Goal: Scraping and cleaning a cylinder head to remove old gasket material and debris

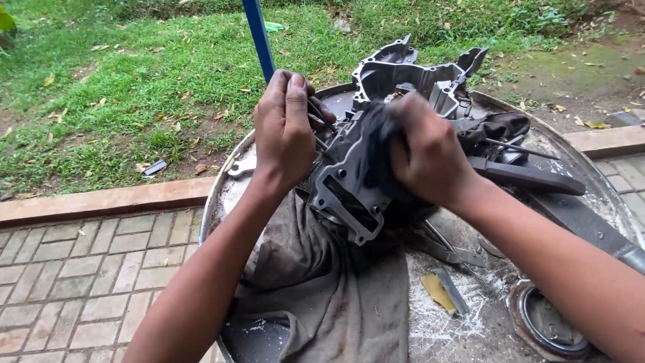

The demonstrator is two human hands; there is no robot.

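Left hand (285,128), right hand (430,158), one engine casing (376,134), one rag (376,151)

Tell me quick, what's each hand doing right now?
Left hand: closed, gripping the edge of the grey metal engine casing.
Right hand: closed on a dark rag, pressing it against the casing.

Outdoor site in daylight. A brick kerb (101,200) runs across: beyond it, grass (134,81) with fallen leaves; before it, grey block paving (60,282).
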